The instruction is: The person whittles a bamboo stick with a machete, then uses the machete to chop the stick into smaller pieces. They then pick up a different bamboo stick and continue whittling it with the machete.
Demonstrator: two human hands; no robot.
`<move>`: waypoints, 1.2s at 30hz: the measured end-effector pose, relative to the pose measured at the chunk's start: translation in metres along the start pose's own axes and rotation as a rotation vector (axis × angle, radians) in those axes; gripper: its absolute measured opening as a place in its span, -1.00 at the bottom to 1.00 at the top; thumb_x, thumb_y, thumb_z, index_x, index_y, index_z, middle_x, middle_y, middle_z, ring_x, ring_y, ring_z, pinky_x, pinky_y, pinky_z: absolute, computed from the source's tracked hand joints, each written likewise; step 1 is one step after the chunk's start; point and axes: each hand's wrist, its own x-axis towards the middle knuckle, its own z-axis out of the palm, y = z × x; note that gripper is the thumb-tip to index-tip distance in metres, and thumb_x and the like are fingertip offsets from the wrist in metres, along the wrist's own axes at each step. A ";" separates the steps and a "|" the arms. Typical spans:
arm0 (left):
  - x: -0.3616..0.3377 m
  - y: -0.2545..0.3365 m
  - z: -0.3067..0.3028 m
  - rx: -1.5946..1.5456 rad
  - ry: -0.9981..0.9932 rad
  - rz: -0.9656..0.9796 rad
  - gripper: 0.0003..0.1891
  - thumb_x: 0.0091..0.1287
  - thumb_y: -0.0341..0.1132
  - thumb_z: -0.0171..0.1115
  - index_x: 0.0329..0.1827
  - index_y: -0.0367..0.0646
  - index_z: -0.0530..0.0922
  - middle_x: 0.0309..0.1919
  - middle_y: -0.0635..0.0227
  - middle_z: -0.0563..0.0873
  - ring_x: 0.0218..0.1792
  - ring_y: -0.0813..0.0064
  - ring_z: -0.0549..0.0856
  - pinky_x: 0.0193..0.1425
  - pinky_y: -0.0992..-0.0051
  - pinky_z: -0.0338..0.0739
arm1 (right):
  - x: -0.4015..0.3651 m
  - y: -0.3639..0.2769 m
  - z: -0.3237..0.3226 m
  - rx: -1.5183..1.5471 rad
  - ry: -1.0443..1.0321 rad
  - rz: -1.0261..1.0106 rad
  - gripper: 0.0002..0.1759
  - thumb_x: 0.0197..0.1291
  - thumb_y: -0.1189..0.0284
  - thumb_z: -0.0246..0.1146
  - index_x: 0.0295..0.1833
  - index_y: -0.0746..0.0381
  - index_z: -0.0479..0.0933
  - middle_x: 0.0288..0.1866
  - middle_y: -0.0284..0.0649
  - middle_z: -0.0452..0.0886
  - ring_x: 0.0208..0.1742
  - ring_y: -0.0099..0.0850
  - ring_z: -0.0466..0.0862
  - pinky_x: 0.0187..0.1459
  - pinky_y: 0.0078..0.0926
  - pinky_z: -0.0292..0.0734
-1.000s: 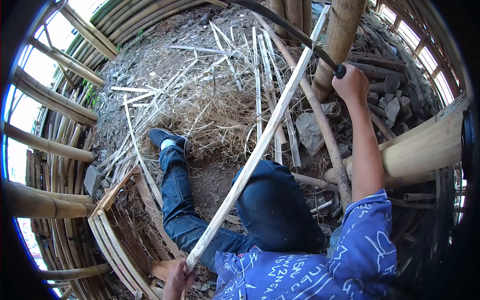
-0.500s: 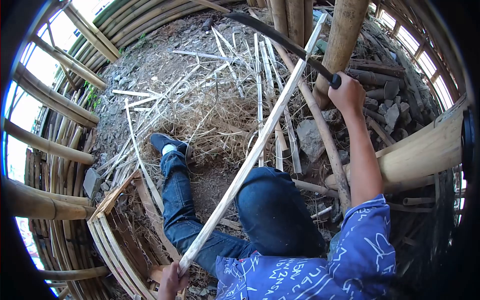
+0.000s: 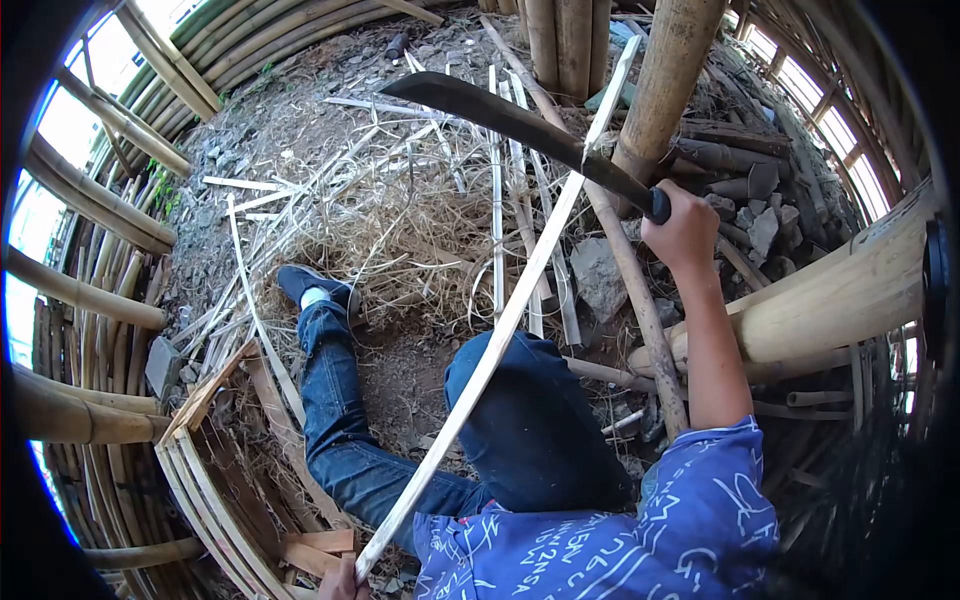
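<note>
My right hand (image 3: 684, 229) grips the black handle of a long curved machete (image 3: 500, 115), whose dark blade points up and left and crosses a long pale bamboo strip (image 3: 497, 327). The strip runs from the lower middle up to the top right, over my right knee. My left hand (image 3: 345, 582) holds the strip's near end at the bottom edge, only partly in view. I sit on the ground in blue jeans and a blue patterned shirt, with my left leg stretched out and a dark shoe (image 3: 312, 285) on dry shavings.
Split bamboo strips and dry shavings (image 3: 420, 190) litter the dirt ahead. A thick bamboo post (image 3: 668, 75) stands behind the machete, a large bamboo culm (image 3: 830, 300) lies at right, rocks (image 3: 600, 275) near my knee. A curved bundle of slats (image 3: 215, 470) lies at left.
My right hand has swung the machete down and to the left, so the whole blade is now in view across the strip. The left hand slipped lower toward the frame edge.
</note>
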 end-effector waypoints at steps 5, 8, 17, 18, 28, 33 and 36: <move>-0.008 -0.057 0.035 -0.084 0.131 0.015 -0.89 0.35 -0.30 0.10 -0.19 -0.11 0.48 -0.65 0.24 0.48 -0.65 0.21 0.51 -0.61 0.23 0.31 | -0.011 -0.015 -0.007 0.030 0.001 0.008 -0.92 -0.10 0.44 0.25 -0.44 0.13 0.48 -0.50 -0.17 0.61 -0.41 -0.05 0.64 -0.37 -0.09 0.50; -0.004 -0.048 0.042 -0.098 0.205 -0.259 -0.74 0.38 -0.10 0.09 -0.10 -0.09 0.53 -0.57 0.28 0.55 -0.66 0.29 0.51 -0.65 0.33 0.34 | -0.020 -0.026 -0.012 0.028 -0.095 -0.033 -0.88 -0.16 0.45 0.28 -0.41 0.15 0.50 -0.50 -0.17 0.61 -0.40 -0.12 0.66 -0.35 -0.15 0.52; 0.006 -0.045 0.010 0.214 0.318 0.246 -0.74 0.40 -0.32 0.13 0.06 -0.25 0.54 -0.41 0.31 0.64 -0.49 0.36 0.58 -0.48 0.40 0.45 | -0.013 -0.013 -0.027 -0.113 -0.173 -0.034 -0.88 -0.12 0.42 0.30 -0.38 0.11 0.54 -0.49 -0.13 0.63 -0.37 -0.08 0.68 -0.27 -0.13 0.56; -0.004 -0.061 0.019 0.211 0.310 0.238 -0.74 0.40 -0.32 0.13 0.06 -0.25 0.54 -0.41 0.31 0.64 -0.49 0.36 0.58 -0.48 0.40 0.45 | 0.004 -0.008 -0.028 -0.176 -0.236 0.204 -0.92 -0.01 0.39 0.24 -0.41 0.15 0.55 -0.45 -0.06 0.66 -0.31 0.00 0.69 -0.24 -0.07 0.56; 0.008 -0.048 -0.002 0.035 0.285 -0.054 -0.80 0.36 -0.31 0.15 -0.03 -0.18 0.56 -0.45 0.29 0.60 -0.52 0.34 0.56 -0.53 0.34 0.43 | -0.024 -0.037 -0.012 -0.007 -0.243 0.121 -0.91 -0.07 0.41 0.28 -0.37 0.12 0.55 -0.48 -0.07 0.63 -0.33 0.02 0.66 -0.30 -0.05 0.53; 0.003 -0.032 -0.020 0.170 0.323 -0.050 -0.82 0.33 -0.29 0.18 -0.08 -0.13 0.56 -0.48 0.25 0.59 -0.55 0.27 0.56 -0.55 0.29 0.43 | -0.025 -0.054 -0.007 -0.005 -0.351 -0.074 -0.83 -0.14 0.39 0.35 -0.36 0.11 0.56 -0.46 -0.12 0.64 -0.35 -0.06 0.68 -0.28 -0.11 0.54; -0.005 -0.027 -0.025 0.224 0.339 -0.078 -0.84 0.32 -0.28 0.20 -0.12 -0.10 0.56 -0.50 0.23 0.59 -0.57 0.23 0.56 -0.56 0.26 0.43 | 0.000 -0.036 0.003 -0.092 -0.383 0.182 -0.83 -0.06 0.36 0.33 -0.30 0.12 0.66 -0.35 -0.04 0.70 -0.24 -0.07 0.72 -0.17 -0.14 0.60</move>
